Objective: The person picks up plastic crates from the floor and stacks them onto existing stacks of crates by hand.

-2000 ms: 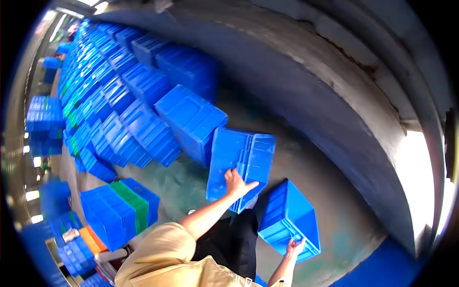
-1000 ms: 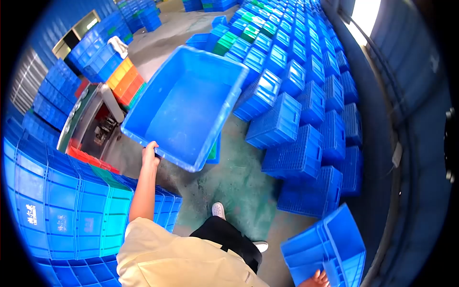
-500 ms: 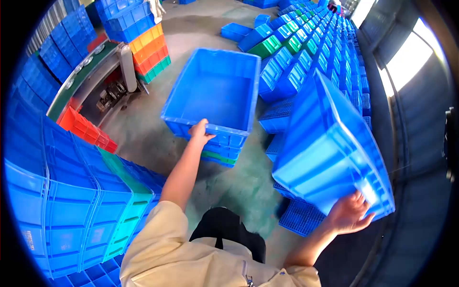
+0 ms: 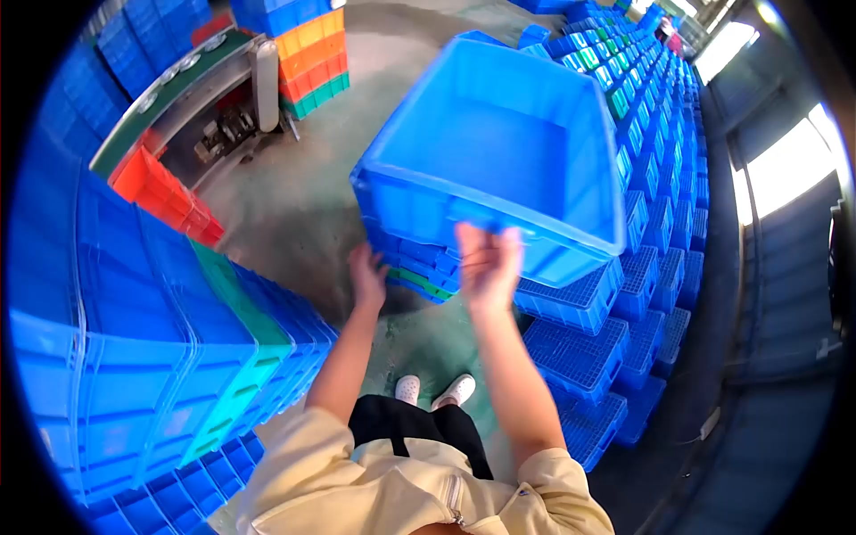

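— Warehouse floor [image 4: 348, 116], rows of blue crates [image 4: 646, 276] by the right wall, crate pile [image 4: 134, 357] at left. Main item?
— Blue crate [image 4: 499, 138], centre, tilted, mouth up, above a short stack [image 4: 419, 266] with a green layer. Can't tell if they touch.
— Right hand [image 4: 489, 272]?
— At the crate's near rim, fingers bent, gripping it. Slightly blurred.
— Left hand [image 4: 367, 276]?
— Beside the stack, fingers loosely spread, holding nothing; contact unclear.
— Other stuff?
— Conveyor [image 4: 165, 94], upper left.
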A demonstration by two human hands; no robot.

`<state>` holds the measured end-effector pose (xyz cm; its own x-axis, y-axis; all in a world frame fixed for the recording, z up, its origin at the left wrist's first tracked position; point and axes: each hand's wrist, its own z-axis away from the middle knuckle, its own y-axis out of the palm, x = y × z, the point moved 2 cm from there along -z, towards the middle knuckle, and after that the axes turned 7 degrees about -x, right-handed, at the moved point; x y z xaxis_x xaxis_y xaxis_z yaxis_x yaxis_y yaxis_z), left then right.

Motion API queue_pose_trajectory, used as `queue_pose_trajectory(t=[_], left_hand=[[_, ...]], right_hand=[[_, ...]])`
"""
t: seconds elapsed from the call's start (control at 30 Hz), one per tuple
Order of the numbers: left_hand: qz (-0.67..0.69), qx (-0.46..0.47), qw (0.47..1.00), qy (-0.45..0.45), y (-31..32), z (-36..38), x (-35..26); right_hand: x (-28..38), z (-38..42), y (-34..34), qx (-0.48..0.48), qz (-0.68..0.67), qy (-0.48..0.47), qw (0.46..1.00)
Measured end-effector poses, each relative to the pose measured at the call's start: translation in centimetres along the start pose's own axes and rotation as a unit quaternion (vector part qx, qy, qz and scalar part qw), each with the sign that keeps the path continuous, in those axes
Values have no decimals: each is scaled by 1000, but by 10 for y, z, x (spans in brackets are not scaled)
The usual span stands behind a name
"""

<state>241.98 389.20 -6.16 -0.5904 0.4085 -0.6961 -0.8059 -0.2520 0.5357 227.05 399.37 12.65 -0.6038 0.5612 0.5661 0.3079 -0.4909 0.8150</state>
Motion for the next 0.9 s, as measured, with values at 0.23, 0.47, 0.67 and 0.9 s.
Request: queue_pose_trajectory(t=[0.23, 0.47, 0.67, 0.9], left_hand=[[-398, 115, 609, 677, 125, 103, -146], [-564, 50, 430, 703, 177, 85, -148], [-538, 168, 376, 736, 219, 71, -139], [-461, 206, 411, 759, 218, 70, -132]], right_hand=[[-86, -14, 25, 39, 52, 150, 987], [-89, 41, -126, 159, 500, 95, 846], [5, 152, -384, -210, 474, 323, 792], [134, 312, -527, -450, 597, 188, 638]])
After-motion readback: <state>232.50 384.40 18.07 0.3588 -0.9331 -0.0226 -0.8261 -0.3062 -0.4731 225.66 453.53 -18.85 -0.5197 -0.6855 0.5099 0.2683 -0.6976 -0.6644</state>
